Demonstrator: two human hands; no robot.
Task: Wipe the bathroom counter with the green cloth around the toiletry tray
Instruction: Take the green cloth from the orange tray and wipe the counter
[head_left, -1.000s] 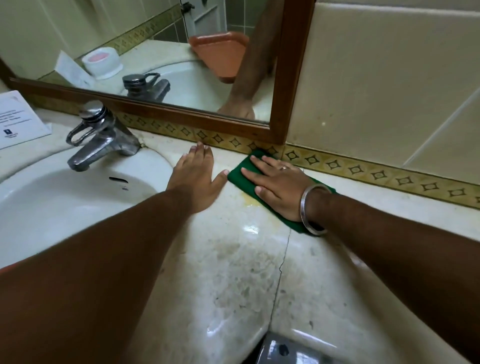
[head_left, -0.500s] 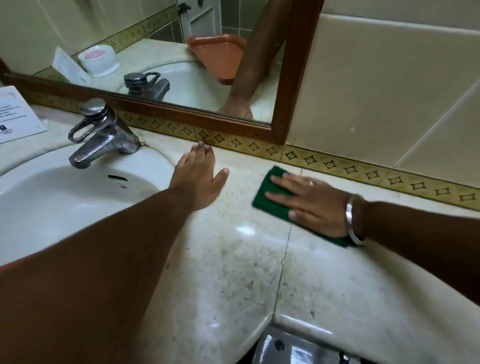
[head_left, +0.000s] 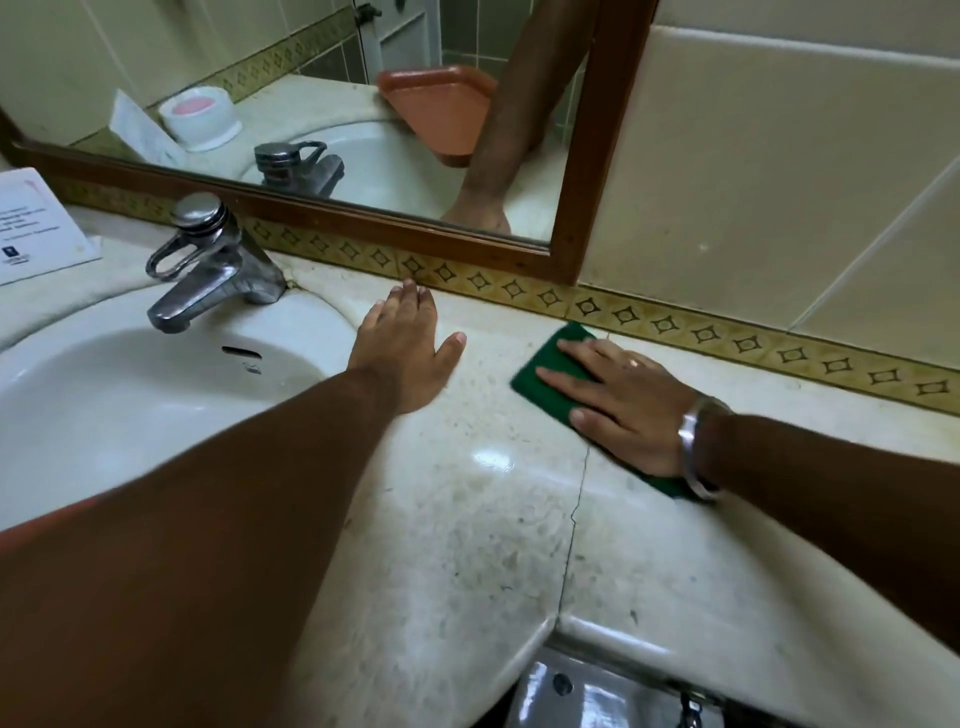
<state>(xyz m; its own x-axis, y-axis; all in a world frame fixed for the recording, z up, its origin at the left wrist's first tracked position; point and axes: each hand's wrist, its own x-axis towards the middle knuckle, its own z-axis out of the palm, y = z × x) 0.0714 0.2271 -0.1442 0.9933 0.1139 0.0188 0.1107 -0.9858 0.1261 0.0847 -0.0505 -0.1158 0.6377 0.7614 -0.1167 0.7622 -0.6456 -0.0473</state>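
Plainly risky: right hand (head_left: 623, 405) flat atop green cloth (head_left: 540, 371), left hand (head_left: 402, 353) splayed empty on slick table (head_left: 467, 545), liable to slip mid-frame.

Marble counter (head_left: 467, 545): green cloth (head_left: 540, 371), card (head_left: 36, 223)

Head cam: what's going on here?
A person is wiping a bathroom counter. The right hand presses flat on a green cloth near the patterned tile border, right of the sink. The left hand rests palm-down on the counter at the sink's edge, beside the faucet. An orange tray shows only in the mirror reflection.
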